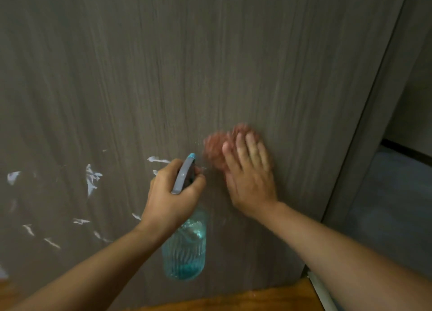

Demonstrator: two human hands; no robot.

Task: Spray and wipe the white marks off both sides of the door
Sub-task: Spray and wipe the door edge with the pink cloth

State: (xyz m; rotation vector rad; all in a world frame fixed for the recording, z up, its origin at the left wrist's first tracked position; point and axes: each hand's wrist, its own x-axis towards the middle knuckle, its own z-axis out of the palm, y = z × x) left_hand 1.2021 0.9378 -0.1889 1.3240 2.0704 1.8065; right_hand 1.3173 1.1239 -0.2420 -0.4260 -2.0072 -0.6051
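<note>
- left hand [171,191] grips spray bottle [184,245]; right hand [250,172] presses pink cloth [216,147] flat on door [210,65].
- white marks [92,177] lie left; advise overlapping strokes with firm pressure.

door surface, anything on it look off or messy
Yes: white marks are smeared in scattered streaks across the lower left of the grey door, left of the spray bottle. The area under the right hand and its reddish cloth shows none.
</note>
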